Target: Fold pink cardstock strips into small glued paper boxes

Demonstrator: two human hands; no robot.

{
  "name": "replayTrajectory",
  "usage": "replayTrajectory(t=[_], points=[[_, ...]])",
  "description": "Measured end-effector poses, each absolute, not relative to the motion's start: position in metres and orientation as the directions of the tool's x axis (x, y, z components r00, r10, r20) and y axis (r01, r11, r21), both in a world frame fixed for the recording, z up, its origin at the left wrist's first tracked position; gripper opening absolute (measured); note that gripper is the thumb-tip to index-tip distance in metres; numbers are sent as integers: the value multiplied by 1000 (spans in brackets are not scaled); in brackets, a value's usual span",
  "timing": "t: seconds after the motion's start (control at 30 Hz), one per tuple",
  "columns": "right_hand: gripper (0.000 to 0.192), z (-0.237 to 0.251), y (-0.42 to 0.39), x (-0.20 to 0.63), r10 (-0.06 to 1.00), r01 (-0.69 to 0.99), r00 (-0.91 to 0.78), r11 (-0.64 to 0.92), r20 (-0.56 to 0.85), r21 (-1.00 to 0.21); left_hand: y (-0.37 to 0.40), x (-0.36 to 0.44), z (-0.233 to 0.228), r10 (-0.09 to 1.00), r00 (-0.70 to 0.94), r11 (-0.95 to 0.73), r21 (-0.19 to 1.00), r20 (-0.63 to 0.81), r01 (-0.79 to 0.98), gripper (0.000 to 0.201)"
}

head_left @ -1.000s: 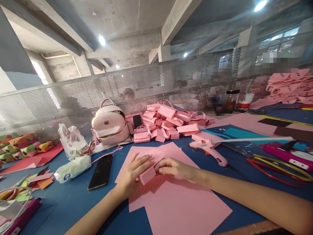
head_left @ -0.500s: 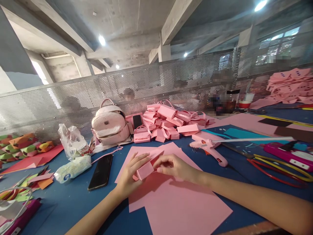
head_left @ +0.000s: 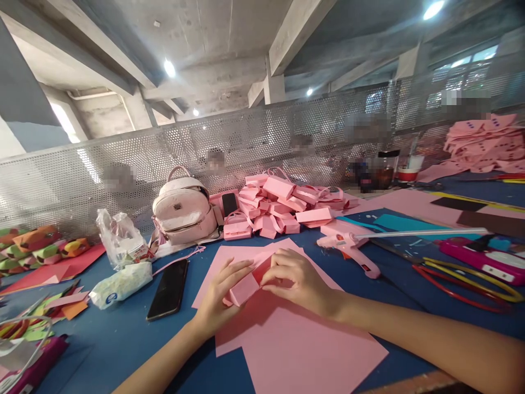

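Observation:
Between my hands is a small folded pink paper box [head_left: 245, 289], tilted, its inside darker pink. My left hand [head_left: 219, 298] wraps round its left side, with fingers stretched along the far edge. On the right side, my right hand [head_left: 293, 279] pinches the box's edge with thumb and bent fingers; the fingers cover part of it. Underneath both hands lie overlapping sheets of pink paper [head_left: 305, 347] on the blue table. A pink glue gun [head_left: 351, 249] with a long glue stick rests beyond my right hand.
A heap of folded pink paper boxes [head_left: 279, 205] stands at the back beside a pale backpack [head_left: 180, 210]. A black phone [head_left: 168, 290] and a tissue pack [head_left: 122, 283] lie left. Scissors [head_left: 463, 284] and a purple power strip [head_left: 484, 260] are on the right. A perforated metal screen [head_left: 254, 134] runs behind.
My right hand has turned slightly and moved a little up and right along the box's edge, fingers more bent. My left hand still holds the box in nearly the same place.

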State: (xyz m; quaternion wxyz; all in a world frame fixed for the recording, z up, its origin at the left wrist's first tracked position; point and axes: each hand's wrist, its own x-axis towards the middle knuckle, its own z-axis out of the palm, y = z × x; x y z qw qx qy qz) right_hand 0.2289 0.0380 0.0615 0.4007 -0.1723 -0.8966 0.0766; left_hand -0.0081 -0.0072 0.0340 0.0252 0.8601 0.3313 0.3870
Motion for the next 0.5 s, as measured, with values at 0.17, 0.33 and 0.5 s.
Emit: replayTrajectory(t=[0.17, 0.33, 0.5], points=[[22, 61, 39, 229, 363, 249, -612, 932, 703, -265, -7, -9, 31, 578, 494, -789, 290, 649, 541, 73], [19, 58, 40, 228, 363, 215, -600, 931, 713, -293, -8, -8, 30, 577, 497, -792, 297, 648, 533, 72], [17, 60, 39, 228, 454, 115, -581, 868, 676, -484, -6, -7, 28, 628, 363, -744, 393, 689, 541, 59]])
